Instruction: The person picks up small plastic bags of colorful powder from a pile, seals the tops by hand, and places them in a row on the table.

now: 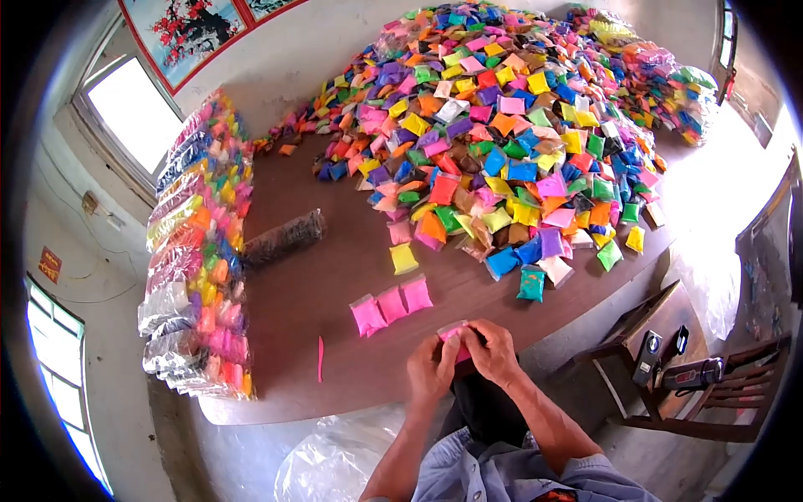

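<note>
Between my left hand [430,368] and my right hand [493,351] is a small clear packet of pink clay-like material [462,355], gripped by both at the table's near edge. My fingers are closed around it and cover most of it. Just beyond, to the left, three pink packets [391,307] lie side by side in a slanted row. A yellow packet [403,258] lies behind them. Further left, a thin pink tool-like strip [320,360] rests on the tabletop.
A large heap of colourful packets [502,125] covers the back of the brown table [293,293]. Stacked bagged rows [196,251] line its left side, beside a dark plastic roll [284,238]. At right stands a wooden chair [728,393] with a dark bottle [693,374]. Clear plastic [335,460] lies below.
</note>
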`<control>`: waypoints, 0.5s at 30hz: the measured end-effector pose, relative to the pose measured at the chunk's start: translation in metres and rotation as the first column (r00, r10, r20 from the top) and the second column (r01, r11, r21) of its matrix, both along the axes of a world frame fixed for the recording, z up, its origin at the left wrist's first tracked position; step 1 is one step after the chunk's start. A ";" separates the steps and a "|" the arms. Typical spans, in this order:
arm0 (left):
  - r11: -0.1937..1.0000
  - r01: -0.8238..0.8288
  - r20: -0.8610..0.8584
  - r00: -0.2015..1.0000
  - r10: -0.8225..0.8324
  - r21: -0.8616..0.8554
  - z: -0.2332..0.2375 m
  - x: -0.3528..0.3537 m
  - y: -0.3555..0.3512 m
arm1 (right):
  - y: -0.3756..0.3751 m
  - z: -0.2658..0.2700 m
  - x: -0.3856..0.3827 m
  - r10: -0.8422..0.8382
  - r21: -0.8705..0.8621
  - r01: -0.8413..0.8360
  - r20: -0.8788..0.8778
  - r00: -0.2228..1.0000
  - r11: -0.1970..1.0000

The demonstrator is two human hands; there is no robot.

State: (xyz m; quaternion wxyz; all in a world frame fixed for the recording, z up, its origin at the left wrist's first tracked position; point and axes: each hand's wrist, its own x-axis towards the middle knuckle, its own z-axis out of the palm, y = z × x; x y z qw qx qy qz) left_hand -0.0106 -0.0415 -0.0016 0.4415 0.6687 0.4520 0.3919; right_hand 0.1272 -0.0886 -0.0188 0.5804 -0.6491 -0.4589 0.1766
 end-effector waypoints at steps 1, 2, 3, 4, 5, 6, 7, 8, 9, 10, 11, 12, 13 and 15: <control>1.000 0.018 -0.019 1.000 -0.018 0.013 -0.002 0.000 0.000 | -0.001 0.001 0.000 0.002 -0.004 -0.002 0.001 1.000 1.000; 0.999 0.037 -0.037 0.999 -0.036 0.026 -0.003 0.000 0.000 | -0.001 0.002 0.000 0.003 -0.012 -0.003 -0.043 0.999 1.000; 0.999 0.036 -0.036 0.999 -0.035 0.022 -0.002 0.001 0.000 | -0.002 0.002 0.001 0.002 -0.021 -0.004 -0.087 0.996 1.000; 0.998 0.040 -0.060 0.998 -0.037 0.056 0.001 0.002 -0.001 | -0.002 0.002 0.001 0.003 -0.026 -0.006 -0.087 0.996 1.000; 0.995 0.044 -0.085 0.996 -0.037 0.089 0.003 0.003 -0.001 | -0.002 0.003 0.001 0.001 -0.007 -0.001 -0.071 0.997 1.000; 0.996 0.041 -0.084 0.996 -0.034 0.084 0.001 0.002 0.000 | -0.001 0.003 0.000 0.000 0.012 0.001 -0.056 0.998 1.000; 0.990 0.055 -0.101 0.994 -0.042 0.129 -0.003 0.001 0.002 | -0.001 0.003 0.000 0.004 0.008 -0.003 -0.056 0.998 1.000; 0.983 0.070 -0.119 0.992 -0.050 0.172 -0.005 -0.001 0.002 | 0.000 0.003 0.000 0.009 0.029 -0.009 -0.003 1.000 1.000; 0.984 0.065 -0.121 0.992 -0.045 0.167 -0.005 -0.001 0.002 | 0.001 0.005 0.000 0.014 0.049 -0.016 0.050 0.999 0.999; 0.976 0.051 -0.118 0.993 -0.026 0.210 -0.005 0.000 0.003 | 0.000 0.009 -0.001 0.020 0.044 -0.022 0.048 0.999 0.999; 0.967 0.037 -0.114 0.993 -0.008 0.253 -0.005 0.000 0.003 | -0.001 0.015 -0.001 0.046 0.006 -0.046 0.032 0.998 0.999; 0.968 0.034 -0.116 0.993 -0.005 0.250 -0.007 -0.001 0.003 | -0.002 0.019 -0.002 0.070 -0.032 -0.070 0.015 0.997 0.997; 0.964 0.022 -0.139 0.990 0.016 0.266 -0.011 -0.001 0.003 | -0.002 0.018 -0.003 0.073 -0.035 -0.072 0.014 0.997 0.997; 0.960 0.011 -0.163 0.986 0.036 0.280 -0.013 -0.001 0.003 | 0.000 0.014 -0.005 0.066 0.018 -0.067 0.034 0.997 0.998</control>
